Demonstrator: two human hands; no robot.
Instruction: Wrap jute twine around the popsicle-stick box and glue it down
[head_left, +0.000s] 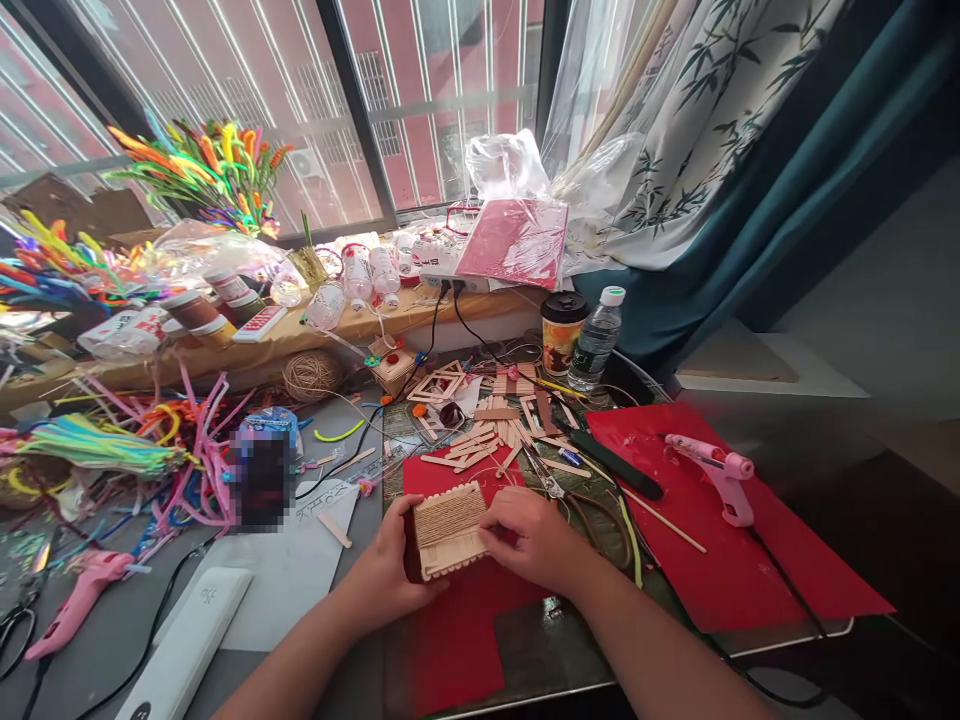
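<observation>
A small craft-stick box (pixel 452 530) is tilted toward me above red paper (pixel 457 650). Rows of brown twine (pixel 450 512) cover the upper part of its face; bare wood shows below, and its edges are scalloped by rounded stick ends. My left hand (pixel 397 560) is closed around the box's left side and underside. At the right edge, my right hand (pixel 529 535) touches the box with fingers pinched; what is between the fingertips is hidden. Just beyond the hands lie loose craft sticks (pixel 495 430) and a pair of pliers (pixel 544 470).
A pink glue gun (pixel 724 475) rests on red card at right; another pink glue gun (pixel 82 590) is at left beside scissors (pixel 19 620). A coffee cup (pixel 562 325) and a water bottle (pixel 598 340) stand behind. Pipe cleaners (pixel 112 445) and a twine ball (pixel 311 375) are left.
</observation>
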